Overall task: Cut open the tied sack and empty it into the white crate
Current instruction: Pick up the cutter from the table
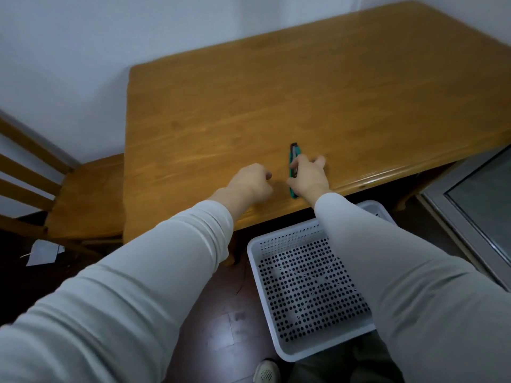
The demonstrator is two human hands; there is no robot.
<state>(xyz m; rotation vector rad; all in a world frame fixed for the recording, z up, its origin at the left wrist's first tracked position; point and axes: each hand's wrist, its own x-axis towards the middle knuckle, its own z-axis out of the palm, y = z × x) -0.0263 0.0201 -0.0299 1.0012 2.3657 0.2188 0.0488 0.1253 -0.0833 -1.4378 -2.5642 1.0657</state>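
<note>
While no sack shows, the right hand (308,175) loosely grips the teal cutter (293,158), the left hand (250,182) curls empty beside, the white crate (307,286) waiting below.

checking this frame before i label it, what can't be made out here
- Sack: nowhere in the head view, so its place and tie cannot be told.
- Green cutter: its middle is covered by the right hand; blade out or in is too small to see.
- White crate: its right side is hidden behind the right sleeve.
- Left hand: fingers curled under; anything in it is hidden.
</note>
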